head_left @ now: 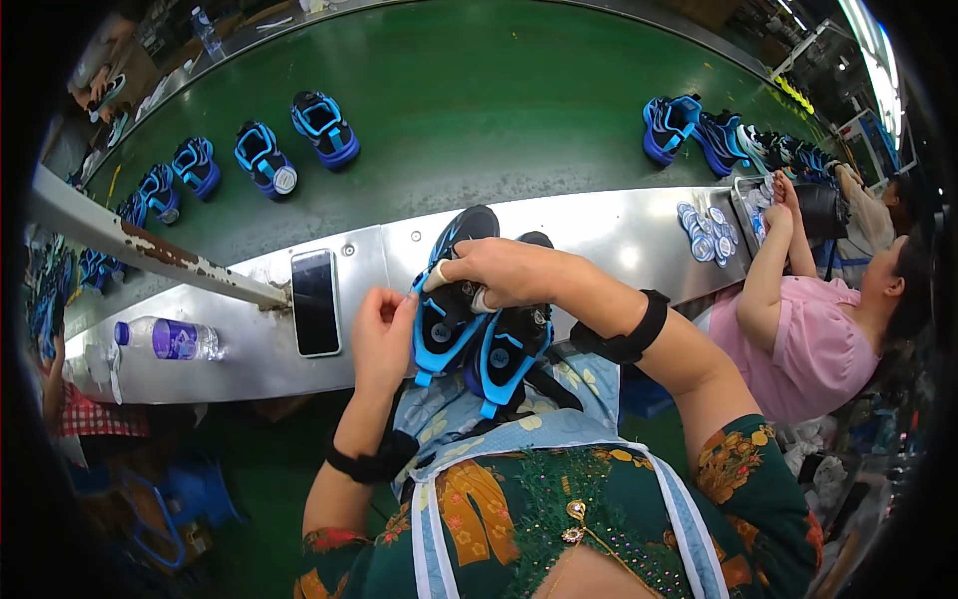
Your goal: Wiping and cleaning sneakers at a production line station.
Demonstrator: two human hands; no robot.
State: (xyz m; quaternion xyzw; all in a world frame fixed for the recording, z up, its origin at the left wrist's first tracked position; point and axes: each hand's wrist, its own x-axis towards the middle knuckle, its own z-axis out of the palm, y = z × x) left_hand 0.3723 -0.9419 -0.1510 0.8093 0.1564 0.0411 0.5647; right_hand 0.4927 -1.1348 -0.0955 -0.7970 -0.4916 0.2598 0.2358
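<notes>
Two black-and-blue sneakers (447, 324) rest side by side on the metal ledge in front of me, toes pointing away and heels toward my apron. My right hand (514, 272) reaches over them from the right. White covers (436, 276) sit on its fingertips, and its thumb and fingers grip the upper of the left sneaker. Beside that sneaker's left edge is my left hand (382, 334). Its thumb and index finger are pinched together by the blue trim; whatever lies between them is too small to tell. Round labels (501, 356) show on both insoles.
More sneakers (324, 130) stand on the green conveyor belt (499, 100). On the metal ledge (389, 250) lie a phone (315, 302), a plastic bottle (180, 339) and several round labels (709, 235). A painted post (150, 245) slants in at left. A pink-shirted co-worker (798, 319) sits at right.
</notes>
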